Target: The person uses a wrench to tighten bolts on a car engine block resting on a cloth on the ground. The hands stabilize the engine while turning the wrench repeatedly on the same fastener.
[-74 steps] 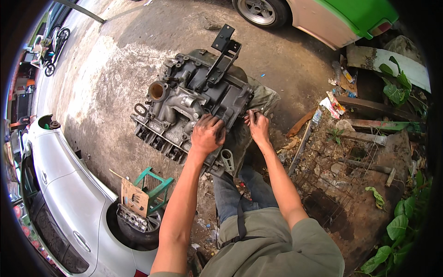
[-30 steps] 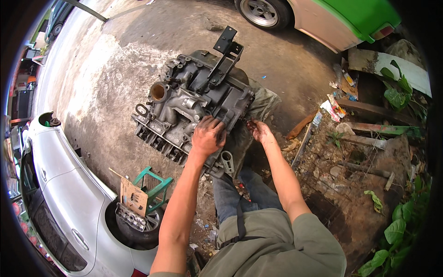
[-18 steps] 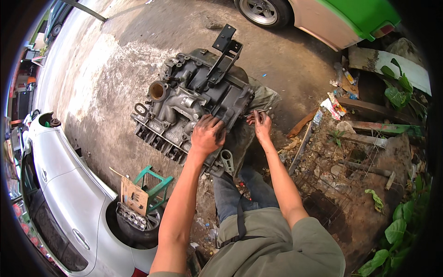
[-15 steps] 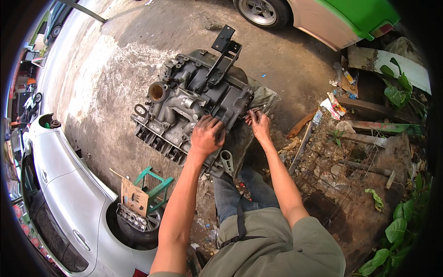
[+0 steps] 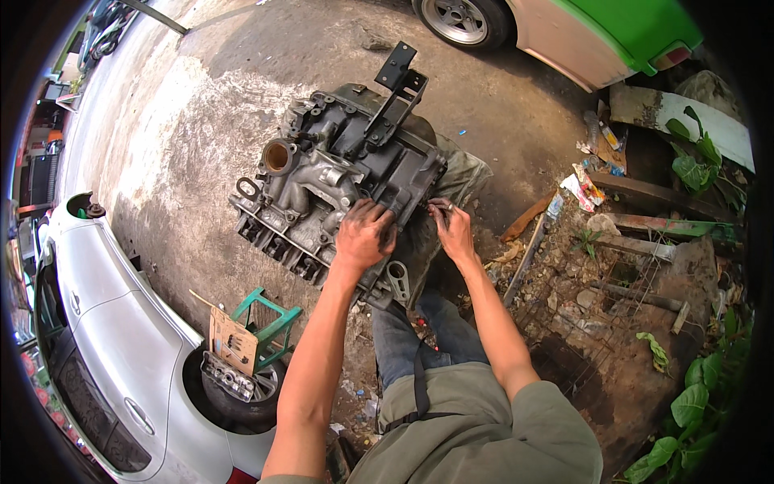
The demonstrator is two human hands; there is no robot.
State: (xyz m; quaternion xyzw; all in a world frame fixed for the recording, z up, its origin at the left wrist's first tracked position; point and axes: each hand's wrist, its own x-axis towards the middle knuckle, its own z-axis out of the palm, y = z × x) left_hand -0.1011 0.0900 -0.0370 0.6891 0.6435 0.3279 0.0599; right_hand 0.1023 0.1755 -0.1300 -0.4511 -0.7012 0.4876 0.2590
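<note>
A greasy engine [image 5: 387, 181] rests on the ground before me, with a pale cast manifold [image 5: 318, 179] on top and a black bracket [image 5: 395, 64] standing up at its far side. My left hand [image 5: 367, 232] lies on the engine's near part beside the manifold, fingers curled down against the metal and blackened. At the engine's right end my right hand [image 5: 449, 222] is closed in a pinch, thumb against fingers. Whatever it pinches is too small to make out. Below my left hand, a grey metal arm with a round hole [image 5: 397, 281] projects toward me.
A silver car [image 5: 121, 323] stands at left, near a green stool [image 5: 270, 323], a wheel [image 5: 250, 403] and a piece of cardboard [image 5: 234, 339]. A green and cream vehicle [image 5: 572, 40] is at the far right. Wood planks [image 5: 653, 194], litter and leafy plants [image 5: 685, 403] line the right side.
My right hand has turned slightly and its fingers have drawn together at the engine's end. My left hand stays on the engine. The whole view has shifted a little.
</note>
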